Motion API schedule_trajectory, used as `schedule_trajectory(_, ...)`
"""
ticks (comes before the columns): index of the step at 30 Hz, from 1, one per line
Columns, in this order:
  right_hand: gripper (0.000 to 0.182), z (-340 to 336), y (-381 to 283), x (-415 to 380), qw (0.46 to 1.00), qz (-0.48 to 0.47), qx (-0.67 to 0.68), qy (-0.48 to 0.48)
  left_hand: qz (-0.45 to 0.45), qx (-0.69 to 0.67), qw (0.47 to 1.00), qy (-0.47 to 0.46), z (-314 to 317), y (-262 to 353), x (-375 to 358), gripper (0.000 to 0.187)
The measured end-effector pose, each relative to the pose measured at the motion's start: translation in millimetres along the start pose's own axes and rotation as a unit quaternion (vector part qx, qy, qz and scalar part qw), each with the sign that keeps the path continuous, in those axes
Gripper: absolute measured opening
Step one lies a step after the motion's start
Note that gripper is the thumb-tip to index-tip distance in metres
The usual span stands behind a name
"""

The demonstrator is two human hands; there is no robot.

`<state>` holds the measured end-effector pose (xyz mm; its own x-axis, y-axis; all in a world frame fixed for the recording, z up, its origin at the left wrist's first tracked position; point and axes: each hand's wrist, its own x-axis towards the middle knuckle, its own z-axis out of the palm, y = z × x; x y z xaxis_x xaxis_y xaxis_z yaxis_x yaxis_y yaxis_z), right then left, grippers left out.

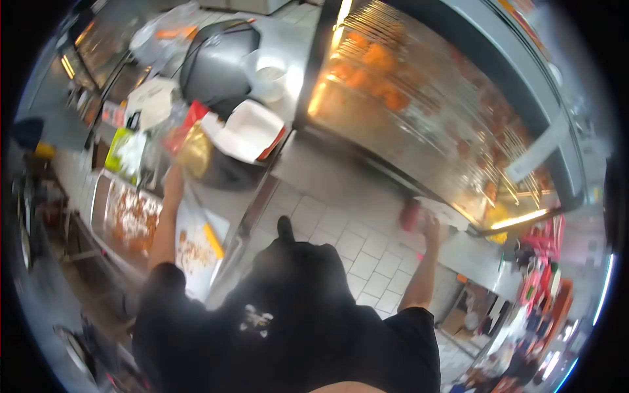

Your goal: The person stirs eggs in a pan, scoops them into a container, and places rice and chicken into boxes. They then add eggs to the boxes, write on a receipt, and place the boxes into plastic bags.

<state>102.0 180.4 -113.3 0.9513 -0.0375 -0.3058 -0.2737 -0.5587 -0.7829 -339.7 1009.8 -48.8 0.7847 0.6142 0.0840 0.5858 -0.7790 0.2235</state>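
At the counter on the left, my left hand (175, 178) reaches to the side of a shiny gold, rounded item (197, 152); blur hides its fingers and whether they grip it. Red plastic (189, 124) lies just behind the gold item. An open white takeaway box (250, 131) with red outer sides stands to its right. Out to the right, below the glass case, my right hand (430, 228) is closed at a white, flat piece (445, 213) with a blurred red part (411, 216) beside it. Its exact kind cannot be made out.
A lit glass warming case (419, 111) with wire racks and orange-brown food fills the upper right. On the left are a metal tray of chopped food (134, 219), a white cutting board (196, 259) with a yellow-handled tool (213, 241), and a black bag-like item (219, 62).
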Motion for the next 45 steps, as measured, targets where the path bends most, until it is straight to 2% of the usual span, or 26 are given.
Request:
schedule_trajectory(1, 0.077, 5, -6, -2, 0.999, 0.001, -0.046, 0.022, 0.045, 0.002, 0.999, 0.007, -4, -9, 3, 0.033)
schedule_trajectory(4, 0.080, 18, -46, -21, 0.958, 0.030, -0.267, 0.099, 0.017, 0.098, 0.993, -0.066, 12, -56, 0, 0.022)
schedule_trajectory(6, 0.085, 28, -55, -26, 0.953, 0.057, -0.275, 0.112, 0.004, 0.139, 0.986, -0.095, 22, -88, -5, 0.018)
schedule_trajectory(7, 0.085, 32, -26, -9, 0.954, 0.065, -0.267, 0.121, -0.033, 0.134, 0.985, -0.102, 15, -84, -7, 0.019)
schedule_trajectory(8, 0.085, 34, 19, 17, 0.958, -0.012, -0.264, 0.115, -0.072, 0.128, 0.983, -0.111, 6, -74, -12, 0.020)
schedule_trajectory(10, 0.081, 37, -9, -3, 0.944, 0.025, -0.298, 0.138, -0.175, 0.119, 0.971, -0.114, -14, -35, -19, 0.026)
schedule_trajectory(11, 0.078, 35, -17, -12, 0.936, 0.036, -0.311, 0.158, -0.154, 0.116, 0.976, -0.099, -21, -25, -23, 0.028)
schedule_trajectory(12, 0.076, 34, -26, -20, 0.932, 0.033, -0.308, 0.188, -0.058, 0.133, 0.981, -0.129, 15, -75, -20, 0.028)
schedule_trajectory(13, 0.074, 31, -32, -26, 0.932, 0.020, -0.283, 0.227, -0.137, 0.150, 0.976, -0.073, 10, -62, -24, 0.027)
schedule_trajectory(14, 0.055, 33, -23, -24, 0.924, -0.062, -0.225, 0.303, -0.194, 0.148, 0.970, -0.014, -9, -27, -31, 0.027)
schedule_trajectory(16, 0.045, 33, -101, -66, 0.913, -0.088, -0.040, 0.395, -0.108, 0.204, 0.971, 0.068, 12, -82, -38, 0.030)
schedule_trajectory(18, 0.038, 31, -166, -93, 0.879, -0.117, 0.098, 0.452, -0.283, 0.168, 0.944, 0.013, -75, 15, -40, 0.036)
schedule_trajectory(20, 0.043, 21, -200, -88, 0.844, -0.146, 0.146, 0.494, -0.239, 0.102, 0.958, 0.120, -103, 32, -53, 0.044)
schedule_trajectory(23, 0.061, -30, -228, -50, 0.778, -0.221, 0.083, 0.582, -0.249, 0.165, 0.953, 0.058, -124, 82, -43, 0.048)
schedule_trajectory(25, 0.076, -55, -209, -3, 0.804, -0.185, 0.086, 0.558, -0.147, 0.105, 0.981, 0.067, -123, 129, -47, 0.050)
schedule_trajectory(27, 0.086, -47, -214, 24, 0.849, -0.050, 0.109, 0.514, -0.041, -0.056, 0.993, 0.092, -121, 212, -40, 0.048)
schedule_trajectory(30, 0.090, -15, -222, 22, 0.844, -0.120, 0.061, 0.520, 0.120, -0.349, 0.927, 0.073, -120, 371, -42, 0.045)
schedule_trajectory(33, 0.088, 9, -245, -16, 0.879, -0.201, 0.134, 0.410, 0.237, -0.503, 0.831, -0.002, -112, 530, -71, 0.043)
schedule_trajectory(34, 0.087, 23, -252, -30, 0.889, -0.210, 0.152, 0.378, 0.189, -0.531, 0.825, -0.038, -118, 588, -87, 0.047)
schedule_trajectory(35, 0.088, 34, -258, -48, 0.905, -0.232, 0.150, 0.324, 0.266, -0.526, 0.804, -0.078, -109, 624, -96, 0.057)
schedule_trajectory(36, 0.089, 60, -260, -45, 0.878, -0.268, 0.046, 0.393, 0.352, -0.496, 0.791, -0.063, -98, 663, -100, 0.047)
schedule_trajectory(38, 0.089, 88, -251, -61, 0.861, -0.315, 0.059, 0.395, 0.464, -0.362, 0.808, 0.038, -93, 746, -113, 0.040)
schedule_trajectory(39, 0.079, 88, -246, -79, 0.890, -0.340, 0.111, 0.284, 0.497, -0.351, 0.793, 0.025, -87, 784, -116, 0.039)
schedule_trajectory(41, 0.062, 81, -244, -104, 0.900, -0.380, 0.207, 0.048, 0.505, -0.299, 0.807, 0.058, -78, 847, -103, 0.045)
schedule_trajectory(43, 0.043, 31, -218, -112, 0.912, -0.326, 0.166, -0.187, 0.492, -0.255, 0.811, 0.187, -77, 905, -83, 0.048)
schedule_trajectory(45, 0.028, 13, -174, -124, 0.863, -0.419, 0.246, -0.141, 0.451, -0.181, 0.833, 0.264, -66, 937, -54, 0.051)
